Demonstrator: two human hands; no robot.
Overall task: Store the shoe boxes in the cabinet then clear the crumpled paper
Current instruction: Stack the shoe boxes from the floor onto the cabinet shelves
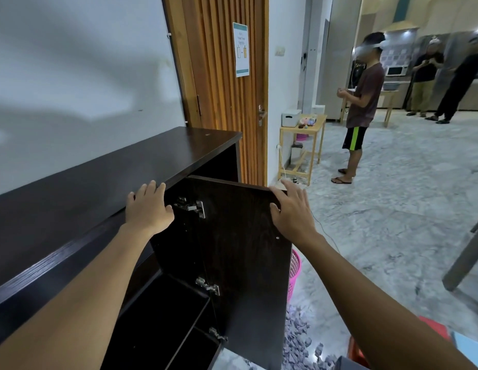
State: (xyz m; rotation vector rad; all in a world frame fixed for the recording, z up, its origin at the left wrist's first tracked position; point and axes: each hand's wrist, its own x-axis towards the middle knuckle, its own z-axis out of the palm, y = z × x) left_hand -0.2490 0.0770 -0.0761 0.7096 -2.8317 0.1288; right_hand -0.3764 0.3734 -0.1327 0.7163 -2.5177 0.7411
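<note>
While both hands are resting with fingers straight: left hand [148, 206] on the cabinet [99, 182] top, right hand [291, 209] on the open door [232, 249] edge. Storing is probably just starting, so the next move is likely calling for fetching shoe boxes. Crumpled paper [299, 340] is lying on the floor [392, 209].

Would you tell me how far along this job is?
Done: the cabinet door stands open. In hand: the right hand rests on its top edge, the left hand on the cabinet top. Left: visible shelves hold no boxes; crumpled paper lies by the pink basket.
</note>
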